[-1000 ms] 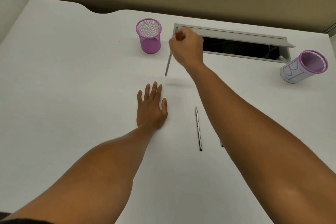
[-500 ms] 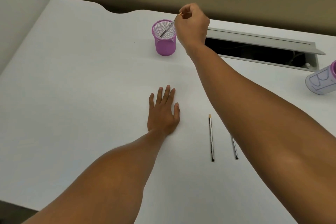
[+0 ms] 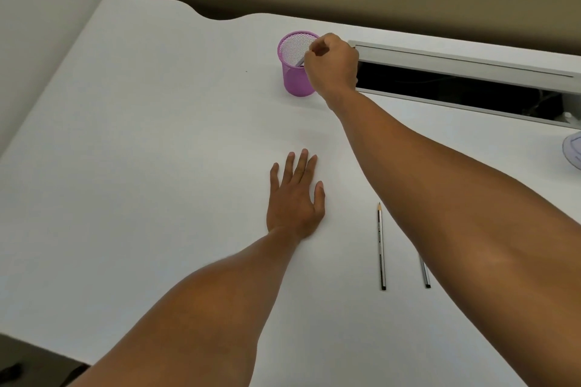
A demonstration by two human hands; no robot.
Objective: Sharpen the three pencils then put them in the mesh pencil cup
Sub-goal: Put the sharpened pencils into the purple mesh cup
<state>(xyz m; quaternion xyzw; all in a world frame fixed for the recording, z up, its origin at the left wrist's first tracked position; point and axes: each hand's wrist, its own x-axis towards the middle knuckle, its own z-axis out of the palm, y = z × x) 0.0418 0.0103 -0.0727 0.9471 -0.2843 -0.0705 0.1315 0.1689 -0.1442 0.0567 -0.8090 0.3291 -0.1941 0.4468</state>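
Head view looks down on a white counter [image 3: 141, 166] with both bare arms stretched out over it. At the far side stands the purple mesh pencil cup [image 3: 295, 64], upright. The right hand [image 3: 333, 67] is at the cup's right rim, its fingers [image 3: 316, 50] curled and pinching the upper end of a grey pencil [image 3: 300, 61]; the short visible part of that pencil slants down inside the cup's mouth, and the rest is hidden by the hand. Whether its tip reaches the cup's bottom cannot be told.

The left hand [image 3: 295, 201] lies palm down on the counter near the middle, fingers straight and slightly spread, holding nothing.

Two more pencils lie on the counter to the right of the left hand, roughly parallel and a little apart. The nearer one, a second pencil [image 3: 381, 247], shows in full with its sharpened tip pointing away from the person. The third pencil [image 3: 425, 273] is mostly covered by the right forearm; only its near end shows.

Behind the right hand a long cable slot [image 3: 465, 85] with a raised grey lid opens in the counter. At the right edge a white container [image 3: 572, 151] is partly cut off.
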